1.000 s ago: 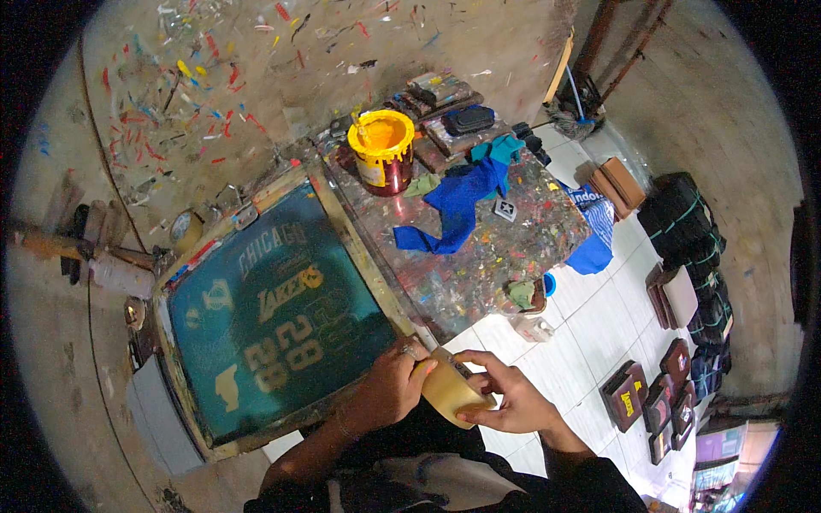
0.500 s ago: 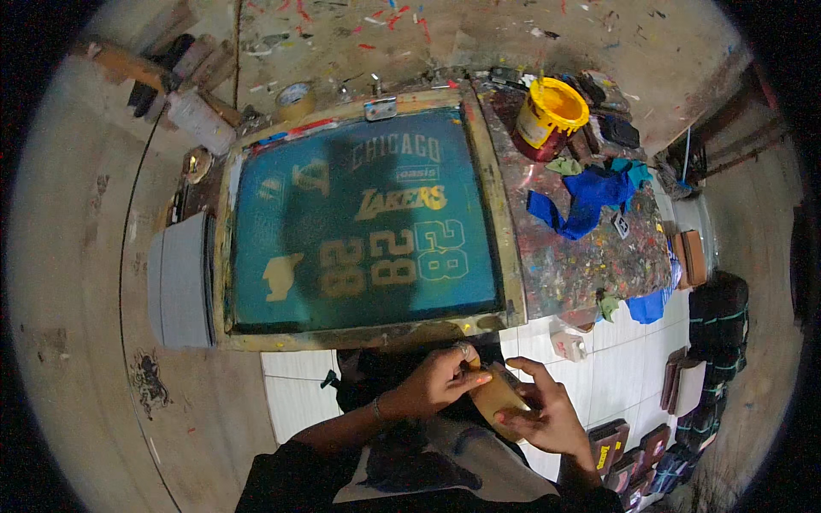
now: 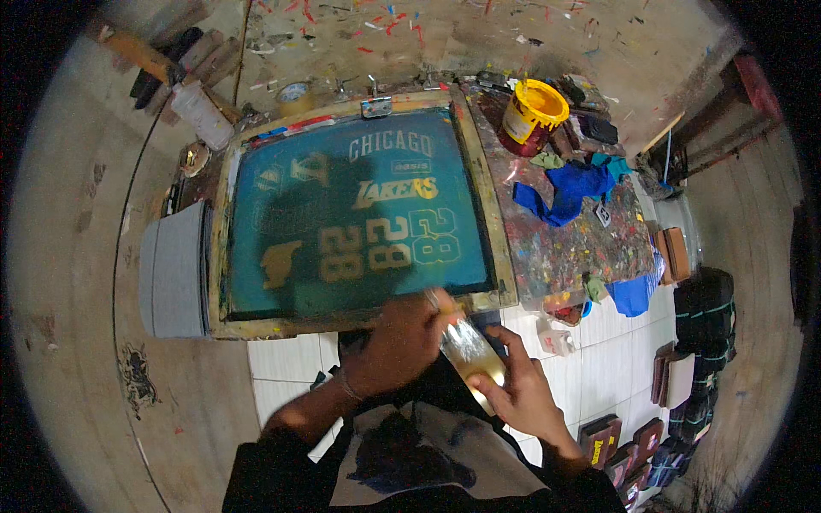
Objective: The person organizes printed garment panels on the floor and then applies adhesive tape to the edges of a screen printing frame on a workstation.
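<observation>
In front of my body, my right hand (image 3: 526, 393) is closed round a roll of tan packing tape (image 3: 485, 382). A shiny stretch of tape (image 3: 466, 342) runs from it up toward my left hand. My left hand (image 3: 406, 333) is closed, its fingertips pinching the tape's end near the frame's front edge. Just beyond lies a screen-printing frame (image 3: 359, 321) with a wooden border. Its teal mesh (image 3: 299, 214) carries pale letter, number and figure shapes, partly under a shadow. A metal hinge clamp (image 3: 376, 106) sits at its far edge.
Right of the frame, a paint-spattered table (image 3: 573, 248) bears a yellow paint bucket (image 3: 534, 115) and blue cloth (image 3: 564, 192). Stacked grey sheets (image 3: 175, 274) are at the left. A white bottle (image 3: 203, 115) and another tape roll (image 3: 295, 98) stand behind. Black bundles (image 3: 705, 316) line the floor.
My left hand has moved up and left, drawing a length of tape off the roll. My right hand keeps the roll, shifted slightly left. The view has shifted a little.
</observation>
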The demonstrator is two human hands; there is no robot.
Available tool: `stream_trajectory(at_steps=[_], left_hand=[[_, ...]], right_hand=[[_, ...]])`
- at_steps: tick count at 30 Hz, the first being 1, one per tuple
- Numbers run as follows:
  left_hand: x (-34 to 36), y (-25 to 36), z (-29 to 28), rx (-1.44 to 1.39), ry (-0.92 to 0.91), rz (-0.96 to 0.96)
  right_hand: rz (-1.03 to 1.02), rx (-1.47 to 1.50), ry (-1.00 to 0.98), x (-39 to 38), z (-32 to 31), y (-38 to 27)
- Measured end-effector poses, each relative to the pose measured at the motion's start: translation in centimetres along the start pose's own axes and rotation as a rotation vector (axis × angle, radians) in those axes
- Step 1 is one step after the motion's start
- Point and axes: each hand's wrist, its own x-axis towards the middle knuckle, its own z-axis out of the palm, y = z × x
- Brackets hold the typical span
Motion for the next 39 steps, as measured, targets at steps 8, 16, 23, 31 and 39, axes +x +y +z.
stream_trajectory(at_steps=[8,16,23,31,39], left_hand=[[11.3,-1.2,-17.8,0.081,0.192,-0.245],[9.5,3.6,-19.6,0.230,0.260,0.076],[4.8,3.0,-26.0,0.252,0.434,0.161],[-6.4,3.0,-35.0,0.346,0.985,0.200],[-11.9,2.3,-36.7,0.142,1.155,0.519]], right_hand=[[0.082,0.209,-0.197,-4.9,-1.4,8.5],[0.139,0.407,-0.532,-2.4,-2.4,11.5],[0.008,0.317,-0.562,-0.1,-5.7,9.0],[-0.563,-0.134,-0.309,-1.8,-14.7,-1.1],[-0.764,-0.680,-0.093,-3.3,-14.7,-3.5]])
